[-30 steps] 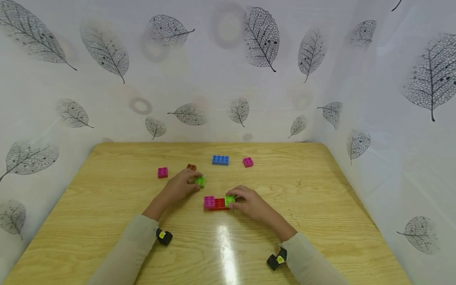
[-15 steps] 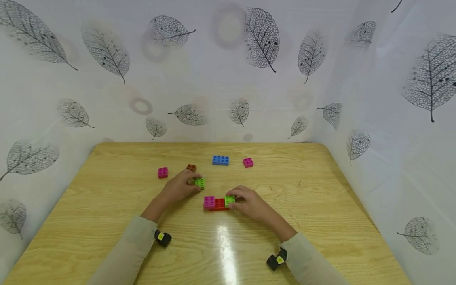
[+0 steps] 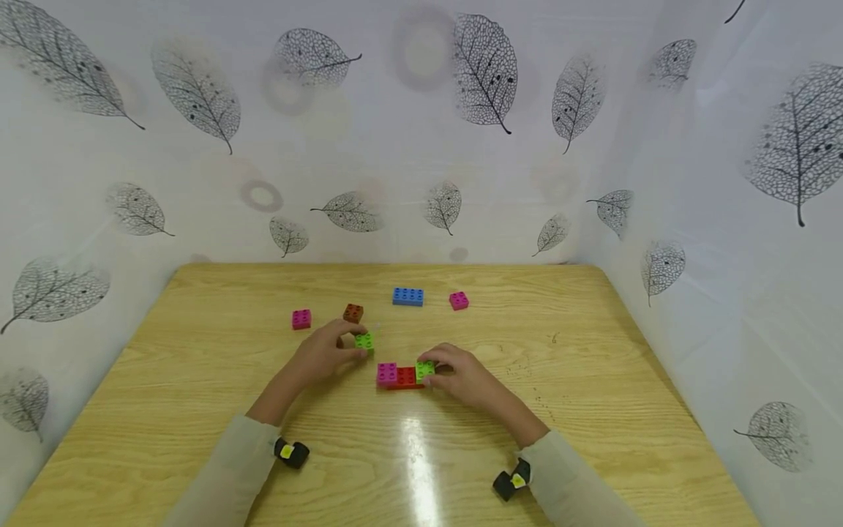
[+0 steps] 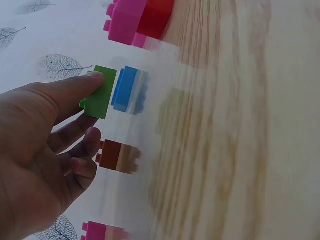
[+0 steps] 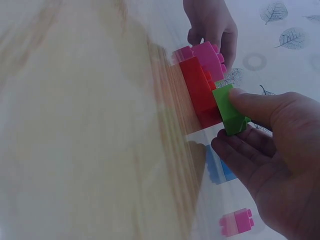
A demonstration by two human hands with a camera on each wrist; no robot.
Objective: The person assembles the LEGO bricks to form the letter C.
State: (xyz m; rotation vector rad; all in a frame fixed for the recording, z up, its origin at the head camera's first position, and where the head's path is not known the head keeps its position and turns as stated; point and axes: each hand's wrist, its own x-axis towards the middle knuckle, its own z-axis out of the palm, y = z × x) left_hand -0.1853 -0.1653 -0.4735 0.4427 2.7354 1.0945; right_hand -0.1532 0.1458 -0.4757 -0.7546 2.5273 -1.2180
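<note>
My left hand pinches a green toy building brick between thumb and fingers. The left wrist view shows this brick's smooth side, with the thumb pressed on it. To the right, my right hand pinches a second green brick, seated at the right end of a longer red brick. A pink brick sits on the red brick's left end, leaving red studs bare between the two. In the right wrist view, the red brick stands on the tabletop, and part of my left hand shows behind the pink one.
Behind my left hand lies a brown brick, with a pink brick to its left. Farther back are a blue brick and another pink brick. A leaf-patterned white sheet surrounds the wooden table.
My left hand has drawn slightly left and toward me with its green brick, uncovering more of the brown brick. The right hand and the red brick have stayed put.
</note>
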